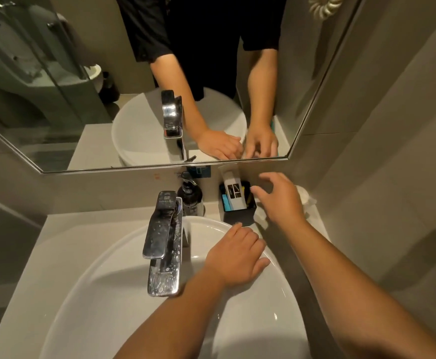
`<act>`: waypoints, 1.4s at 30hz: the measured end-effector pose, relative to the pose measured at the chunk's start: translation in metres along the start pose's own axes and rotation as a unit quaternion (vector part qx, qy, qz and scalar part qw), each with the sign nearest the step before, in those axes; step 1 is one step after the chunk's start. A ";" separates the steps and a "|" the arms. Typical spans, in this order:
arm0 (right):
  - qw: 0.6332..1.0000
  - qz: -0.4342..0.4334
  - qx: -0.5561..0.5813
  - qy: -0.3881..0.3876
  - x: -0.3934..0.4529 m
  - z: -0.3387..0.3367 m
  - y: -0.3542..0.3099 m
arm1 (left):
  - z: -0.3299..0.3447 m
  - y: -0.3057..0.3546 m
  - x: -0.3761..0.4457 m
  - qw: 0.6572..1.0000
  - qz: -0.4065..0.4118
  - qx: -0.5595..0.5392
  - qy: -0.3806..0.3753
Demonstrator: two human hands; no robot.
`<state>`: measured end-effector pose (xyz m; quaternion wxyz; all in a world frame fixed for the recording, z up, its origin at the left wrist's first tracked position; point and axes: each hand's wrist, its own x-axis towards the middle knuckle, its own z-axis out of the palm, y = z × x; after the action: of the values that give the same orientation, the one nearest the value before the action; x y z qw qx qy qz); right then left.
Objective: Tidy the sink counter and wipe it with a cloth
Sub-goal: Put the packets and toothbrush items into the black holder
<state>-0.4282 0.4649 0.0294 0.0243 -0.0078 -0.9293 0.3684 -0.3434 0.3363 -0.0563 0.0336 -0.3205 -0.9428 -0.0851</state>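
Reaching toward the far right corner of the bench (64, 224), the right hand (281, 200) hovers beside the black organiser box (239, 211), its fingers (257, 190) spread and holding nothing, likely about to straighten the box or its upright packets (233, 189). A white cloth (306, 200) lies crumpled behind that hand, against the wall, partly hidden. The left hand (235, 257) rests palm-down on the basin (108, 268) rim near the box, empty, seemingly for support. A dark pump bottle (191, 198) stands behind the tap (162, 242), between it and the wall.
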 end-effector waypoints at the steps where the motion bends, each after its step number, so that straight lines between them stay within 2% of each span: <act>1: 0.999 0.007 -0.015 0.041 -0.012 -0.013 0.007 | 0.000 0.000 0.000 1.000 0.000 0.002 0.001; 3: 0.993 0.032 -0.074 0.081 -0.045 -0.035 0.032 | -0.001 0.000 0.000 1.000 0.002 0.001 0.004; 4: 0.990 0.053 -0.109 0.070 -0.065 -0.044 0.048 | 0.000 -0.001 0.001 1.000 0.002 0.000 0.005; 7: 0.960 0.140 -0.238 -0.037 -0.127 -0.050 0.099 | 0.001 -0.002 0.001 1.000 0.008 0.004 0.009; 9: 0.939 0.161 -0.290 -0.087 -0.158 -0.045 0.124 | 0.000 -0.001 0.002 1.000 0.015 0.013 0.013; 11: 0.930 0.166 -0.310 -0.105 -0.177 -0.038 0.136 | -0.001 0.000 0.003 0.999 0.016 0.021 0.017; 19: 0.917 0.127 -0.366 -0.092 -0.177 -0.036 0.134 | -0.002 0.002 0.002 0.998 0.022 0.031 0.046; 31: 0.887 0.147 -0.417 -0.131 -0.156 -0.040 0.121 | -0.010 0.006 -0.001 1.000 0.008 0.014 0.023; 34: 0.920 0.149 -0.350 -0.094 -0.140 -0.053 0.105 | -0.011 0.007 -0.001 1.000 0.006 0.009 0.016; 36: 0.964 0.133 -0.219 -0.064 -0.124 -0.067 0.082 | -0.012 0.007 0.000 1.000 0.008 0.007 0.013; 38: 0.993 0.084 -0.054 -0.064 -0.102 -0.079 0.050 | -0.012 0.006 0.000 1.000 0.010 0.009 0.010; 40: 0.991 0.033 0.106 -0.070 -0.079 -0.084 0.015 | -0.012 0.005 0.000 1.000 0.013 0.014 0.005; 42: 0.970 0.001 0.231 -0.082 -0.057 -0.081 -0.015 | -0.012 0.005 -0.001 1.000 0.015 0.016 0.006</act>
<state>-0.3673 0.5076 0.0958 -0.0512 0.0273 -0.8180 0.5724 -0.3401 0.3374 -0.0441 0.0461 -0.3338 -0.9388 -0.0715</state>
